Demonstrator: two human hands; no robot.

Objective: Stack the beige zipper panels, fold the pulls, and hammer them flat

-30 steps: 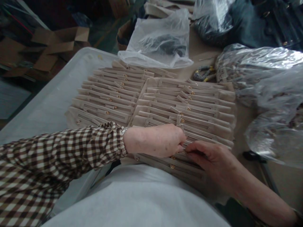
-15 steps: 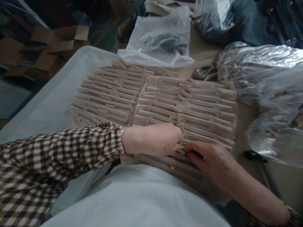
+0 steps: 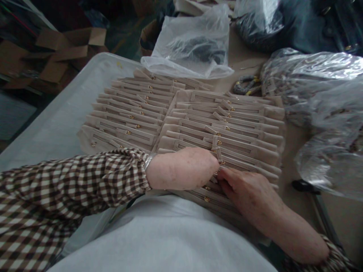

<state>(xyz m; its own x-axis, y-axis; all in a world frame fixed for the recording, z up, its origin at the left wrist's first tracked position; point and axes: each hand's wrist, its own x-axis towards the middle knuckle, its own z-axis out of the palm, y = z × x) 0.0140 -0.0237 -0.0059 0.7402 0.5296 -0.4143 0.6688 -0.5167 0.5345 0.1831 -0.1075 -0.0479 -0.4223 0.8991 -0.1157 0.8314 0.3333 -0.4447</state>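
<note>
Overlapping beige zippered fabric pieces lie in rows, with gold sliders and small beige pull tabs. My left hand is closed over the near rows of the right-hand stack; its fingertips are turned away, so what they grip is hidden. Against it, my right hand pinches at a small beige zipper pull, its thumb and fingertips pressed together and partly covered. The hands meet over one zipper. Nearer my body, a gold slider shows on another piece. A second stack of zippered pieces fans out on the left.
A translucent plastic bin is at left, with open cardboard boxes beyond. A clear bag with dark contents lies behind the stacks. Plastic-wrapped goods, a grey coiled loop and a black-ended rod are at right.
My right hand has moved slightly left and up, closing in against my left hand. The left hand stays nearly in place, and the stacks look the same.
</note>
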